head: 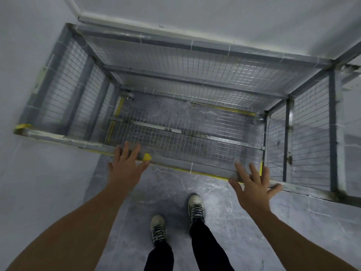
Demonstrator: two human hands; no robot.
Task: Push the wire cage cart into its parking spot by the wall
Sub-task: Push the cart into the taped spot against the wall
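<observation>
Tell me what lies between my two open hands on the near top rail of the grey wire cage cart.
In the head view, only bare grey rail runs between the left hand and right hand, apart from one yellow tape patch beside the left fingers.

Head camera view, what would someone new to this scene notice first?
The big grey wire cage cart fills the middle, empty, its far side close along the white wall. Both hands lie open on its near top rail, left hand and right hand, fingers spread. Yellow floor tape shows through the mesh bottom.
</observation>
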